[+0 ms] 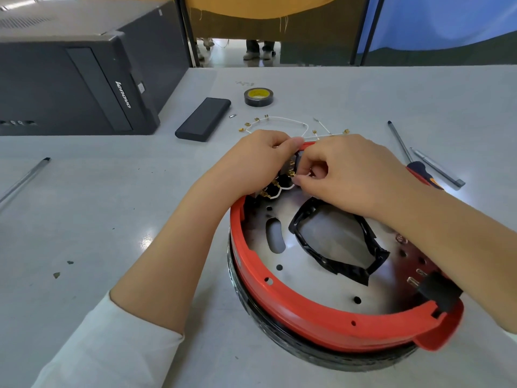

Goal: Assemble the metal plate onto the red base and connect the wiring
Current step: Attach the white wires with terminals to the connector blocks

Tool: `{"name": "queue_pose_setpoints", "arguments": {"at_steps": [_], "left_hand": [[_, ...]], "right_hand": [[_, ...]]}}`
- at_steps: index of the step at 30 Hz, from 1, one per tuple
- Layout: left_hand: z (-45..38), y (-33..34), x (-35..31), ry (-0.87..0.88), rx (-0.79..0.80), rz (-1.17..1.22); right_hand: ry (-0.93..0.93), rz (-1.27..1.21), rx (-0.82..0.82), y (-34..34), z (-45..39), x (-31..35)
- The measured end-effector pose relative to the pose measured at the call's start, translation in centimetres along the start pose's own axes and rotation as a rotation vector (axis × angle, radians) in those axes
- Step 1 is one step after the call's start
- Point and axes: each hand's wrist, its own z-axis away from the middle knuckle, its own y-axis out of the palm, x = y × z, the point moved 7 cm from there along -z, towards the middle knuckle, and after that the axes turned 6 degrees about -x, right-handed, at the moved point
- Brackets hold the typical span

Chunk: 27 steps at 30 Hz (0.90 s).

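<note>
The shiny round metal plate [316,264] sits inside the round red plastic base [321,317], near the grey worktop's [112,219] front edge. The left hand [260,161] steadies a terminal block at the far rim; the right hand [344,175] pinches a thin white wire [285,190]. A hasty push could bend a brass connector.

Your left hand [260,155] and right hand [347,175] pinch white wiring [282,193] at the red base [307,317] rim; metal plate [313,278] sits inside.

left hand [258,155] – fingers curled, pinching | right hand [344,175] – fingertips pinched
</note>
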Motion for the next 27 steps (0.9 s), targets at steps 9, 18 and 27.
{"name": "queue_pose_setpoints", "arguments": {"at_steps": [9,18,27], "left_hand": [[-0.3,-0.19,0.56,-0.027,-0.048,-0.02],[-0.13,-0.26,0.58,-0.034,-0.05,-0.007],[0.02,-0.24,0.25,-0.019,-0.041,-0.005]], "right_hand": [[0.015,-0.014,0.009,0.08,-0.03,-0.23],[0.041,-0.045,-0.017,-0.1,-0.23,-0.39],[0.046,-0.149,0.065,0.49,-0.46,-0.68]]}}
